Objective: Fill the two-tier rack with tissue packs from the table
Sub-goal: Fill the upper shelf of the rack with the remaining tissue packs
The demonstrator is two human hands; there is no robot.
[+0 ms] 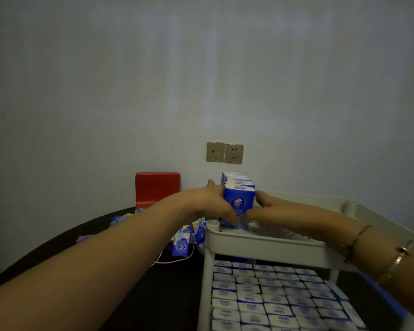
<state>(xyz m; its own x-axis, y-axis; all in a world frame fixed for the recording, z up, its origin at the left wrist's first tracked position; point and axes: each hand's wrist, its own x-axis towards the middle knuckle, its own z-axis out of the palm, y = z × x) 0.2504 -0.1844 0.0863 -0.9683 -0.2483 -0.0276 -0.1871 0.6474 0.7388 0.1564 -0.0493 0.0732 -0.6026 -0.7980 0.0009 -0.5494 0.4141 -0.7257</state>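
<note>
Dim indoor shot, bluish-grey cast overall. Wall (201,68) unevenly lit with faint pale vertical streaks near centre; corners fall darker, vignette-like. Light source not visible. Dark table (153,295) almost black, detail lost. Strong wide-angle bending: table edge curves, forearms balloon toward the bottom corners. Left hand (210,206) and right hand (268,211) soft with motion blur; tissue packs (239,199) logo only partly legible. Lower-tier packs (273,299) smeared, print unreadable. No glare, shadows weak and diffuse.

blue tissue packs (239,194) | upright row | rack (261,244) top tier
</note>
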